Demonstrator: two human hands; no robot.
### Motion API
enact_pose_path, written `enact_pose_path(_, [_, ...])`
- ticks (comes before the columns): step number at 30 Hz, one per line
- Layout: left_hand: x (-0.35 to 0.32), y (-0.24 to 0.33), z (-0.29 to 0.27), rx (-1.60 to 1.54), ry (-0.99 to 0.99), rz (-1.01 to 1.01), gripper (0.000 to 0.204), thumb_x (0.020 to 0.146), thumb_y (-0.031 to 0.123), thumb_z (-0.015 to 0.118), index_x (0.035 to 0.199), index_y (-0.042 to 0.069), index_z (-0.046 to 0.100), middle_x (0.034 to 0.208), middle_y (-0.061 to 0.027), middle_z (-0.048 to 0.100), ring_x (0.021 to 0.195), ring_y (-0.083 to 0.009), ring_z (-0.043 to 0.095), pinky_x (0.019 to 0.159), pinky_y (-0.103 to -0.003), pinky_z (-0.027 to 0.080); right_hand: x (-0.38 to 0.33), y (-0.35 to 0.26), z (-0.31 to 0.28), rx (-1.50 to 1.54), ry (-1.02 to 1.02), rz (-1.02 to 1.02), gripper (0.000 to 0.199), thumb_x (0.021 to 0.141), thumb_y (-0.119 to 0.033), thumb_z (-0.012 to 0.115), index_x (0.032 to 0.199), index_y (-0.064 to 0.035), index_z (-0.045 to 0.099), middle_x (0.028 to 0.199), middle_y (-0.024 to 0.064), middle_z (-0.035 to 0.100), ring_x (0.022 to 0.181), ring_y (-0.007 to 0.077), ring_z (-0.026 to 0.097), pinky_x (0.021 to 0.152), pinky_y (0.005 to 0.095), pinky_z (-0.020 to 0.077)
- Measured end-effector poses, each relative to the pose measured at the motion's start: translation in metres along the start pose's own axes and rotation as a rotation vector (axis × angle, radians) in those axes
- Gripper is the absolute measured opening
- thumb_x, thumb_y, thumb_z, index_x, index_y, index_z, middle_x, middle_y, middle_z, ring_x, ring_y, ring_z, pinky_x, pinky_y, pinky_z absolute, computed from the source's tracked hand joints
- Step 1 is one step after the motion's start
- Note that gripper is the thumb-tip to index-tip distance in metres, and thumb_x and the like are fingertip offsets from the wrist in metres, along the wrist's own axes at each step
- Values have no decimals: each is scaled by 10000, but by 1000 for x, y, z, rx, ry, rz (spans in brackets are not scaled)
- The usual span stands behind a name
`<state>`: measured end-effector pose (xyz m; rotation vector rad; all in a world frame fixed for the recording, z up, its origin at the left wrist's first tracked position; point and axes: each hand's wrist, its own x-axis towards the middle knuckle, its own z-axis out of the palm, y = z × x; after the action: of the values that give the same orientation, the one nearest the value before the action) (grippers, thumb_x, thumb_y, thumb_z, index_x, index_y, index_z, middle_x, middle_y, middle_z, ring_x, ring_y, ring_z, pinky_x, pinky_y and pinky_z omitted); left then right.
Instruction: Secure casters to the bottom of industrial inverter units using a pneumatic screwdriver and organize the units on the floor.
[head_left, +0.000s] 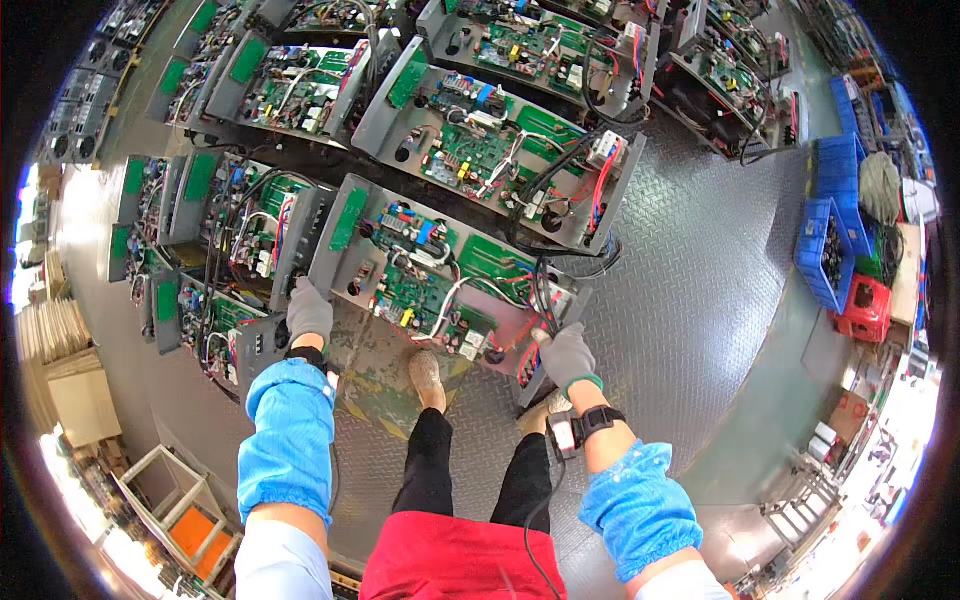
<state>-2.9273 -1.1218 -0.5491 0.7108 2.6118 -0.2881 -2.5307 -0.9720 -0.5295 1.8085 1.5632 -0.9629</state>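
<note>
An open grey metal chassis (349,268) with green circuit boards (420,288) and bundled wires lies in front of me, slanting down toward the right. My left hand (309,312), in a grey glove, is closed on the near corner of its left end plate. At the other end, my right hand (567,357), also gloved, grips the right end plate, thumb on top beside black cables (543,290) and red wires. The undersides of both hands' fingers are hidden. Close beyond it sits a similar chassis (385,120).
More chassis units (280,90) stand in rows ahead and to the left. A patterned metal floor plate (690,270) spreads to the right. Blue bins (828,250) and a red crate (866,308) stand at the far right. A pale frame (170,480) is at lower left.
</note>
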Motion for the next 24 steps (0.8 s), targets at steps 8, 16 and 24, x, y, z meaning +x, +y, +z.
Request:
enact_pose_path(8, [-58,-20,7,-135,-72,178,510,828,211,618,1266,-18,495,1123,-286,629,1084,-437,596,918,-490,481,-4,-12,3,122,-75,16,834,849,-573,641,1332,33,335,1323,266,535,1176,405,584,948,489,484])
enact_pose_path(16, [-264,4,52,-53,-803,660,455,834,321,618,1192,41,620,1085,-222,676,1009,-407,642,850,-467,517,-99,224,62,472,-252,18,832,850,-482,620,1440,33,339,1317,353,506,1271,452,481,1053,477,395])
enact_pose_path(24, [-303,37,28,-239,-867,321,363,817,205,644,1122,9,653,961,-166,699,839,-271,685,763,-411,549,-333,525,180,590,-77,635,480,846,-367,590,1087,39,676,1102,276,666,1068,408,639,883,465,509])
